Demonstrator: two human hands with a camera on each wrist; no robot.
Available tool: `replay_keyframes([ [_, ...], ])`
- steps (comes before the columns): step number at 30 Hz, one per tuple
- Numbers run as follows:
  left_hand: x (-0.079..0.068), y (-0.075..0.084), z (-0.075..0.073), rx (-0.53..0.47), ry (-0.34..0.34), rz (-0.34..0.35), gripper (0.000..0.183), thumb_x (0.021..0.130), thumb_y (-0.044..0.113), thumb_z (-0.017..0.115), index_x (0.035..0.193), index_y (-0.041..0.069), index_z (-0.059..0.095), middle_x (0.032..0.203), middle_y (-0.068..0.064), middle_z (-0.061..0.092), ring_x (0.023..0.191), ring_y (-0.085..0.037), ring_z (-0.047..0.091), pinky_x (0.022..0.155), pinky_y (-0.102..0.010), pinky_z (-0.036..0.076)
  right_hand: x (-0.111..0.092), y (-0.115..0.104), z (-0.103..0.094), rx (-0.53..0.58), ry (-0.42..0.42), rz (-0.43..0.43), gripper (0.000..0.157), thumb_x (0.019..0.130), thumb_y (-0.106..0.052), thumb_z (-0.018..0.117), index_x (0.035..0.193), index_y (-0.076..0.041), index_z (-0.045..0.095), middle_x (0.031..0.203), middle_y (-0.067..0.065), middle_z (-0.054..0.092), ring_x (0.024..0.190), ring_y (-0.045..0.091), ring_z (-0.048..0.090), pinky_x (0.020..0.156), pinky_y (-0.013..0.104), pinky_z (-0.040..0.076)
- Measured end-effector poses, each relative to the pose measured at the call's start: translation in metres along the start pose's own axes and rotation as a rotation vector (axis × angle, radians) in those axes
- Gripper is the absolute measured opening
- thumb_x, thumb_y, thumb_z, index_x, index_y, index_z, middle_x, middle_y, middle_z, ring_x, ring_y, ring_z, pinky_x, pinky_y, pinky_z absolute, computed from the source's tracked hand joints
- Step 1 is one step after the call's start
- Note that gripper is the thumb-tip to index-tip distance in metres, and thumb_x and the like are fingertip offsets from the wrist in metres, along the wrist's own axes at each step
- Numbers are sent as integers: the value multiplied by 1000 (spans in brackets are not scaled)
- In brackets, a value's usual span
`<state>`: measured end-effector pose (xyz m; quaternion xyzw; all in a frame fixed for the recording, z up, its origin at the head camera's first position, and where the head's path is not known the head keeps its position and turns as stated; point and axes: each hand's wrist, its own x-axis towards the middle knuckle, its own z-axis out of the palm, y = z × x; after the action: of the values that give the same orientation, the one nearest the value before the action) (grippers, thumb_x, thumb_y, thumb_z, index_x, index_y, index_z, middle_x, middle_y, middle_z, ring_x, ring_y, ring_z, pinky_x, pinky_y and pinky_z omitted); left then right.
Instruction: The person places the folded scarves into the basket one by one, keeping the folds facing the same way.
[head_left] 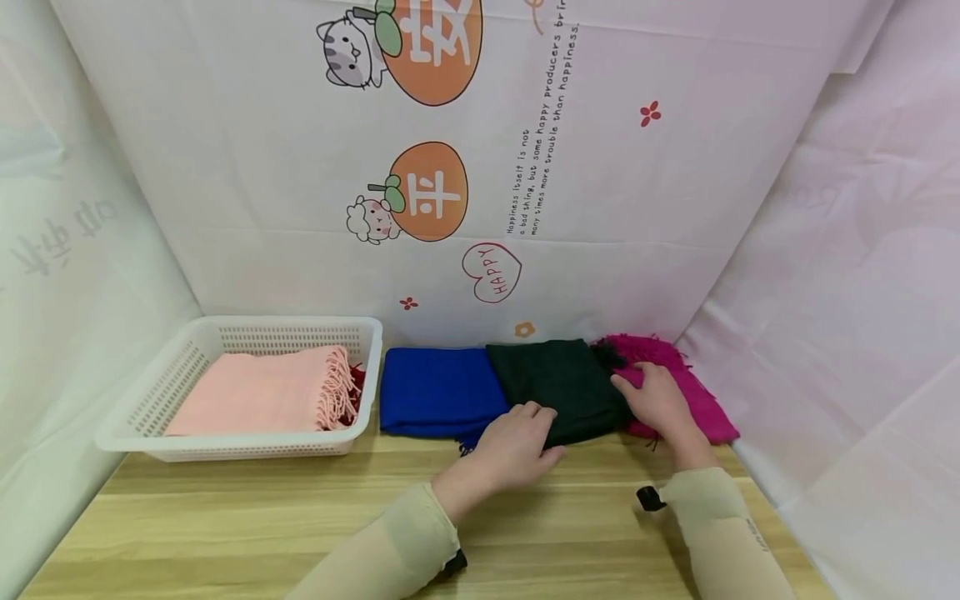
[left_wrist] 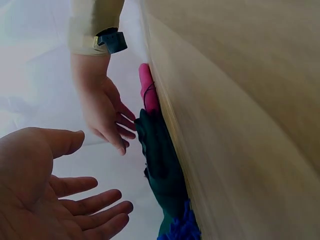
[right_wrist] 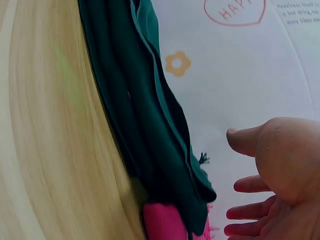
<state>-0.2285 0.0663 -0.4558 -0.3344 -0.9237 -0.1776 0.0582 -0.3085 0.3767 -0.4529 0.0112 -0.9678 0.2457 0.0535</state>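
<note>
Along the back of the table (head_left: 300, 517), the folded dark green cloth (head_left: 573, 383) lay between the blue cloth (head_left: 438, 392) and the magenta cloth (head_left: 705, 400), beyond the wrists and between the two hands. The left hand (head_left: 517, 446) reached to its front-left corner; the right hand (head_left: 656, 396) stood at its right side, over the magenta cloth. Nearly square in the head view, the green cloth offered no certain long axis; its front edge ran roughly from left to right, and its sides slanted toward the back left. Neither hand was clearly the nearer. Both appeared to hold nothing, their fingers spread and loosely extended, each thumb set apart. From the head camera the fingertips overlapped the cloths, so contact could not be judged there; the left wrist camera placed the right fingertips just beside the green cloth, and the right wrist camera showed a gap. The right wrist view displayed most plainly the stacked layers of the green cloth's front, one end meeting the magenta cloth; the left wrist view displayed blue fringe (left_wrist: 183, 225) at the other end. Only the head view included the white basket (head_left: 247, 454), left of the row, with a pale pink cloth (head_left: 255, 392) inside.
</note>
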Motion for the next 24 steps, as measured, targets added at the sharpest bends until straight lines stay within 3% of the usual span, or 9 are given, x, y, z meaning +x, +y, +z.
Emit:
replay_keyframes([
  [6, 6, 7, 7, 8, -24, 19, 57, 113, 45, 66, 156, 9, 60, 149, -10, 65, 136, -26, 63, 110, -39, 56, 2, 16, -3, 6, -8, 41, 93, 115, -55, 54, 162, 21, 28, 162, 50, 31, 150, 66, 32, 123, 75, 30],
  [16, 12, 18, 15, 20, -50, 43, 56, 113, 46, 65, 156, 11, 60, 149, -6, 65, 138, -22, 62, 111, -35, 55, 0, 36, -9, -37, -12, 77, 88, 115, -52, 55, 160, 21, 34, 159, 50, 35, 147, 67, 35, 121, 77, 33],
  [24, 20, 23, 23, 23, -53, 45, 56, 113, 48, 65, 157, 12, 60, 151, -4, 64, 138, -19, 62, 111, -34, 54, 0, 54, -10, -56, 2, 119, 90, 114, -51, 57, 160, 22, 31, 159, 51, 35, 146, 69, 34, 120, 78, 33],
])
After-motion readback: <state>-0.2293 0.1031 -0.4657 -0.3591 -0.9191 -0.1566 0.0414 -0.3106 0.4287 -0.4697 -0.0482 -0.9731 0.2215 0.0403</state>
